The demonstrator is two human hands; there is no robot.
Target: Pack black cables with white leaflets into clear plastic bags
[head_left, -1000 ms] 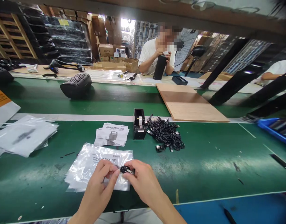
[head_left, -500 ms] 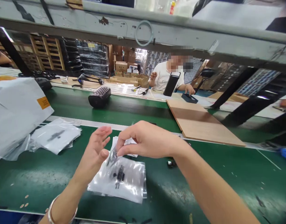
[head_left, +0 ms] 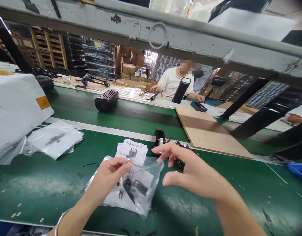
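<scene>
My left hand (head_left: 111, 175) pinches the top edge of a clear plastic bag (head_left: 137, 186) that holds a printed sheet and a small black part. The bag hangs tilted just above the green table (head_left: 54, 183). My right hand (head_left: 190, 170) hovers to the right of the bag with its fingers spread and nothing in it. Behind the bag lies a small stack of white leaflets (head_left: 132, 150). A black tape dispenser (head_left: 158, 138) and a heap of black cables (head_left: 179, 154) sit just past my right hand, the cables partly hidden by it.
A pile of plastic bags (head_left: 52, 141) and a large white sack (head_left: 15, 108) lie at the left. A black speaker (head_left: 106, 100) rests on the far belt, a wooden board (head_left: 210, 132) at the right. A person in a white shirt (head_left: 172, 83) works opposite. A blue tray (head_left: 300, 170) is at the right edge.
My right hand let go of the bag and moved right, opening. My left hand closed on the bag's top edge. The view shifted slightly right.
</scene>
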